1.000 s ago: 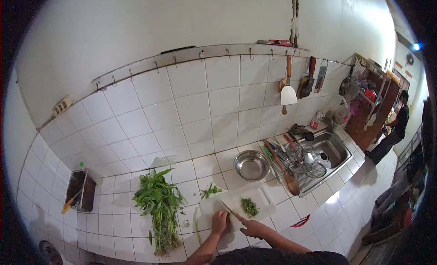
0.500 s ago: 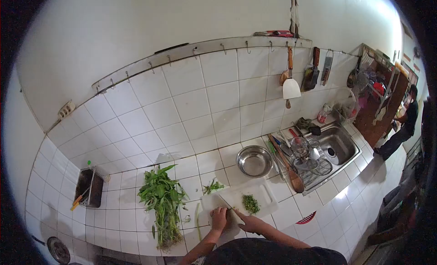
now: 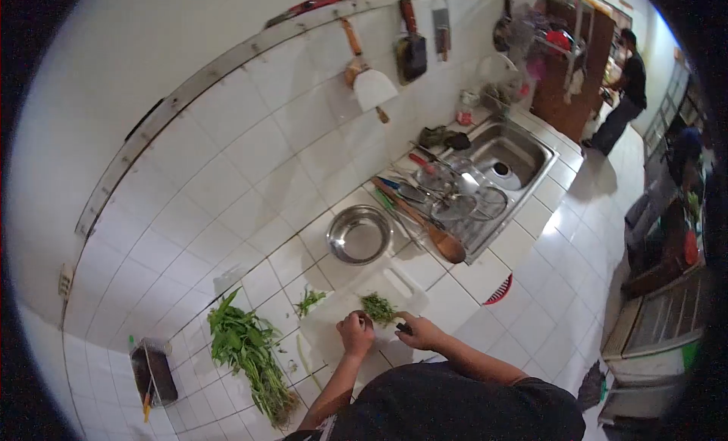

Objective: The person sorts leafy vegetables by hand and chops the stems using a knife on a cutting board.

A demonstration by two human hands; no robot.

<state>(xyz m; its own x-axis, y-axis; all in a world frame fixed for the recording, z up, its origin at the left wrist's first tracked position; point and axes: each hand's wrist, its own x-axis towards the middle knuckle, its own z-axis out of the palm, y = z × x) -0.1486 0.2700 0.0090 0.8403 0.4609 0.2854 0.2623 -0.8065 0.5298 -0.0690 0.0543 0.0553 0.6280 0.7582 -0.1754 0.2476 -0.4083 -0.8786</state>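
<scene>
My right hand (image 3: 422,333) grips the dark handle of a knife (image 3: 405,328) at the right side of a white cutting board (image 3: 326,313). The blade is hard to make out. Beside it on the board lies a small pile of chopped greens (image 3: 377,308). My left hand (image 3: 356,334) is at the pile's left edge with its fingers curled in; what they hold, if anything, is hidden. Some leafy trimmings (image 3: 309,301) lie at the board's left corner. Farther left, a bunch of leafy greens (image 3: 244,342) rests on the tiles, roots towards me.
A steel bowl (image 3: 359,235) stands behind the board. To its right are a wooden spoon (image 3: 444,242), strainers (image 3: 453,207) and a steel sink (image 3: 523,149). A metal caddy (image 3: 154,371) sits at far left. Another person (image 3: 626,92) stands at the back right.
The view has swung to the right and tilted. The knife has gone from beside my left fingers to the chopped pile's right side, and my left hand has come up to the pile.
</scene>
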